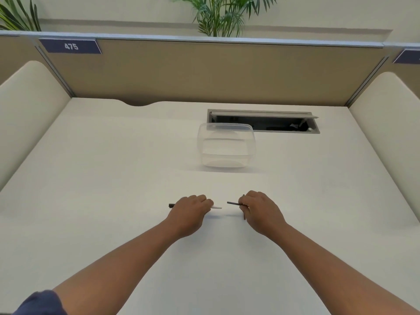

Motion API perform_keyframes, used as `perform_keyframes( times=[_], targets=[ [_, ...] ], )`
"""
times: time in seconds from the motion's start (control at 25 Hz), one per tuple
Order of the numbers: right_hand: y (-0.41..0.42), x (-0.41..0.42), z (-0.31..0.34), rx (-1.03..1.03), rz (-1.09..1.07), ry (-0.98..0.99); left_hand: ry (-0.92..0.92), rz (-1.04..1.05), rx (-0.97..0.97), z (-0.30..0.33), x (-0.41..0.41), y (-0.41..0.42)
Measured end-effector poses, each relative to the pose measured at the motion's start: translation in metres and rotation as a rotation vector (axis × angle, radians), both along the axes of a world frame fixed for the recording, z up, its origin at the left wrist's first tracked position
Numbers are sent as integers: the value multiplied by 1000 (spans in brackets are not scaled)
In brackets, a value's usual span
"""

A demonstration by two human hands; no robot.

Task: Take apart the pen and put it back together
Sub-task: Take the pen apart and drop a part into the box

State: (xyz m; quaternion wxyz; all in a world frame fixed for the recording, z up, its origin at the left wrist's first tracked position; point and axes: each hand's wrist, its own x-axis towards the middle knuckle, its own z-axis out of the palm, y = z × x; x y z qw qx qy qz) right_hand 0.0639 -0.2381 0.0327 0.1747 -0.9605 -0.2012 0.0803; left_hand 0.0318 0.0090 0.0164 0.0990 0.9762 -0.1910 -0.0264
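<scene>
1. Both hands sit low over the white desk (113, 178) in the head view, knuckles up, with a small gap between them.
2. Left hand (189, 209) has its fingers curled round the pen body (216, 207); a pale, whitish tip pokes out to the right of the fingers, and a dark end (171, 205) shows at the left side of the hand.
3. Right hand (261, 210) pinches a thin dark rod (234, 203), seemingly the pen's inner part, which points left toward the pale tip without touching it. A second dark piece (244, 216) stands out below the fingers of this hand; what it is cannot be told.
4. So the pen is apart, its pieces held in the two hands just above the desk's near-middle area.
5. A clear plastic container (227, 147) stands farther back on the desk, well apart from the hands.
6. Behind the container, a grey cable hatch (263, 121) is set into the desk with its flap raised, dark inside.
7. On the tan partition (204, 71) at the back, a dark blue label (71, 46) reads "475" in white. Another blue label (408, 56) at the far right edge is cut off and unreadable.
8. Green plant leaves (223, 14) rise behind the partition, and more (18, 17) at the upper left.
9. A dark blue sleeve (41, 303) shows at the lower left corner.
</scene>
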Motion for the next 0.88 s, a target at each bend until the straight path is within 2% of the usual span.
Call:
perform_keyframes(
  times=[0.24, 0.56, 0.68, 0.88],
  targets=[
    [12, 30, 16, -1, 12, -72, 45, -3, -8, 2, 8, -3],
    [38, 113, 54, -69, -32, -178, 80, 28, -64, -7, 32, 4],
    [50, 155, 55, -98, -36, -142, 82, 37, -67, -15, 43, 6],
    [64, 206, 35, -181, -41, 23, 95, 19, -98, -25, 62, 4]
  ],
)
